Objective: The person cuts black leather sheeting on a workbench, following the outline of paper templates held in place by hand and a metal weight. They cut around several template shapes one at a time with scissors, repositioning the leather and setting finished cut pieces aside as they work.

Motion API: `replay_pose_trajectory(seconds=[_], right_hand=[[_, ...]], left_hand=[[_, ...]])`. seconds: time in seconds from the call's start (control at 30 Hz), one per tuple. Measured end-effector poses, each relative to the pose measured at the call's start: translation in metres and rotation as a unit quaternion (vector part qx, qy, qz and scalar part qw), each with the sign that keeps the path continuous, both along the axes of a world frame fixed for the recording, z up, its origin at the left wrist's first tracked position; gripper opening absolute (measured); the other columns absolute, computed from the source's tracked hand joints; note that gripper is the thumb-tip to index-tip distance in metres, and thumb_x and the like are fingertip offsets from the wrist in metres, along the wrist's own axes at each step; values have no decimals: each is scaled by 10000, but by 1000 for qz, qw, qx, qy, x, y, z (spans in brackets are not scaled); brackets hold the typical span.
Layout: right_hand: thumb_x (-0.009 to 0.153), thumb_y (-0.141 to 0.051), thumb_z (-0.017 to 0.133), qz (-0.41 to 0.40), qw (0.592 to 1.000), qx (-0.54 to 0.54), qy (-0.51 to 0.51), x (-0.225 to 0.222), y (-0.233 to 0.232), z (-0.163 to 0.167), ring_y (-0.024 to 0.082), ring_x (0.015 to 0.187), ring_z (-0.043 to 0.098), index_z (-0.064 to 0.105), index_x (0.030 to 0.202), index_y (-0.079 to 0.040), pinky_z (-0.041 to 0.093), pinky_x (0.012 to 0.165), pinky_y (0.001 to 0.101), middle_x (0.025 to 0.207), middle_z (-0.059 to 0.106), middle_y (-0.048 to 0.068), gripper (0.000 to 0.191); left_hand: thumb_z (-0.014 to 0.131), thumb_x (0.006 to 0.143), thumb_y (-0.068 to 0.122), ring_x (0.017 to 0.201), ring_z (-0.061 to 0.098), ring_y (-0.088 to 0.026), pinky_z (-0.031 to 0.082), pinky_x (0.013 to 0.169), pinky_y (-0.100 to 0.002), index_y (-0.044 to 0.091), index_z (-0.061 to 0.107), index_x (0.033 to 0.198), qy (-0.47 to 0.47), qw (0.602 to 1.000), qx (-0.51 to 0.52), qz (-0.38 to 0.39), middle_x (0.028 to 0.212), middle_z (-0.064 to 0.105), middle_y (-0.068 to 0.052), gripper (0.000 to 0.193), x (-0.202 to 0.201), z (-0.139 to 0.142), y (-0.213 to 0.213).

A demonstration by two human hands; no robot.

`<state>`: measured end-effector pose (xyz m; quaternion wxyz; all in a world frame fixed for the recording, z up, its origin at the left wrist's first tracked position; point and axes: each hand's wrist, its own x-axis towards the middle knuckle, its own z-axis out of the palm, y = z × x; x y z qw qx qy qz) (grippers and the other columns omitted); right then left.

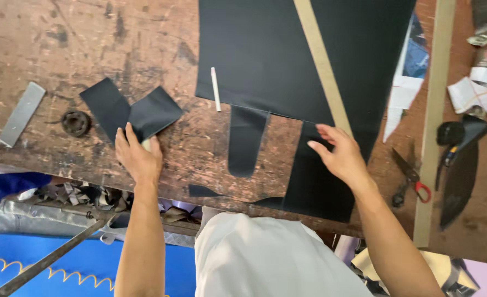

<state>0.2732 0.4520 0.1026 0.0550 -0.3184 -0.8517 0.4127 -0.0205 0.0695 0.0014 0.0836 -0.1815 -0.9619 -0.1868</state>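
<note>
A large black sheet (265, 55) lies across the worn wooden workbench (89, 44), with a tongue-shaped strip (244, 144) hanging from its near edge. My right hand (339, 154) rests on the sheet's near part, fingers spread, holding nothing. My left hand (138, 157) presses on the near corner of a small V-shaped black cut piece (131, 110), with something pale under the fingers. A white marking stick (215, 89) lies at the big sheet's left edge. A long tan ruler (323, 66) lies diagonally over the sheet.
A grey metal bar (21, 114) and a dark round ring (76, 122) lie at the left. Scissors with a red handle (411, 179), a long wooden strip (433, 121), a black curved piece (463, 165) and white paper patterns (474, 93) are at the right.
</note>
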Motion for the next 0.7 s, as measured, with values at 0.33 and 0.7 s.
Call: replay_pose_trajectory(seconds=[0.33,0.7], right_hand=[[749,-352,910,-52,992,114,20,-248,-127,-44,293,776,672,672,980,-3,540,691,426,872,698,133,481],[862,-258,829,-110,993,36,-1,-224,-96,-49,230,743,685,695,871,-50,546,665,365,813,696,96,247]], left_hand=[[659,979,180,1027,703,-384,540,867,-440,72,709,1249,-171,963,186,91,1068,713,-216,295,-54,42,-21],[596,990,93,815,684,-113,549,687,-255,13,707,1251,-371,812,418,-169,977,762,-82,294,-74,187,140]])
